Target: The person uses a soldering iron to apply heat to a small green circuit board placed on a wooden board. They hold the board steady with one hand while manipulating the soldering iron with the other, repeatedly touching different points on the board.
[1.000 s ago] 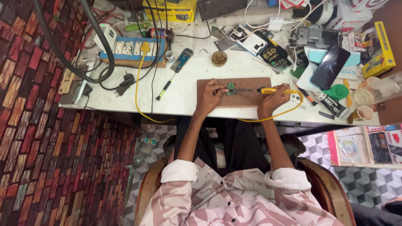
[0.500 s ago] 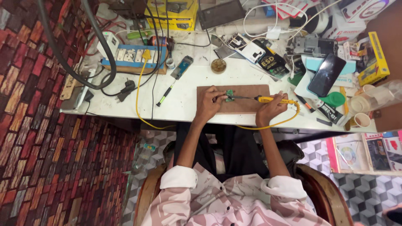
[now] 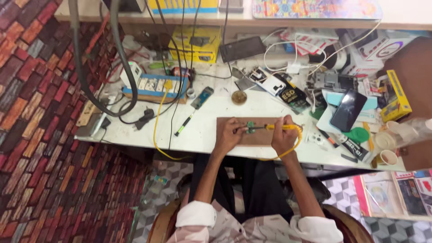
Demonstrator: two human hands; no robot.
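My right hand [image 3: 283,137] is closed around the yellow handle of the soldering iron [image 3: 278,128], and my left hand [image 3: 228,135] presses its fingertips on the small green circuit board [image 3: 250,128] to pin it down. Whether those left fingers pinch the board's edge or only rest on top I cannot tell from up here. The board lies on the brown wooden block [image 3: 245,135] near the front edge of the white worktop [image 3: 202,135], right between my two hands.

The iron lies almost level, its long axis running left to right across the block. The handle is on the right in my grip, and the thin metal tip points left and meets the board. The yellow cord [image 3: 294,146] loops from the handle around my right wrist.

To do this well, I judge that the left hand should keep the board flat and unmoving while the heel of my right hand stays braced on the block, so only the tip shifts. A light touch is better than pressure. The loop of cord could tug the handle, so it wants slack.
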